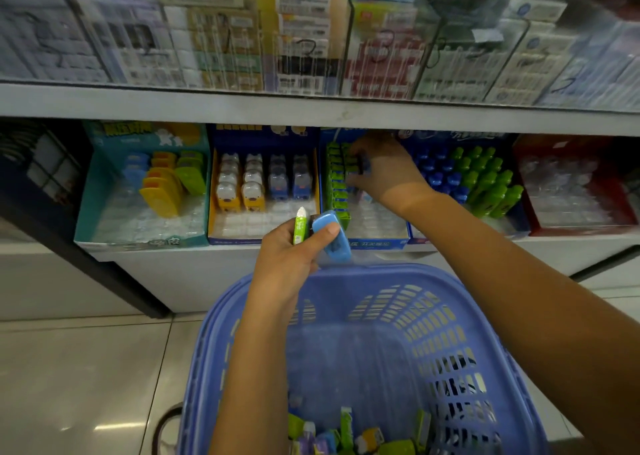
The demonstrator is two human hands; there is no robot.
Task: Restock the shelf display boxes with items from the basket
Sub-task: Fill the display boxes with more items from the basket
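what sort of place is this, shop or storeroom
Most likely a stationery shop aisle: cardboard display boxes of small items in rows on a white shelf, packaged goods on the level above, and a blue shopping basket.

Clear plastic bins [311, 39] along the upper shelf, packed with blurred boxed goods, dark handwritten marks on their fronts; red and white packs [381, 66] in one bin; white shelf edge [207, 104] below them; black slanted upright [104, 264] at left; glossy pale floor tiles [86, 368]

Lower shelf [588, 243]: teal box [100, 191], three blue boxes [263, 136], red box [523, 167], side by side in row
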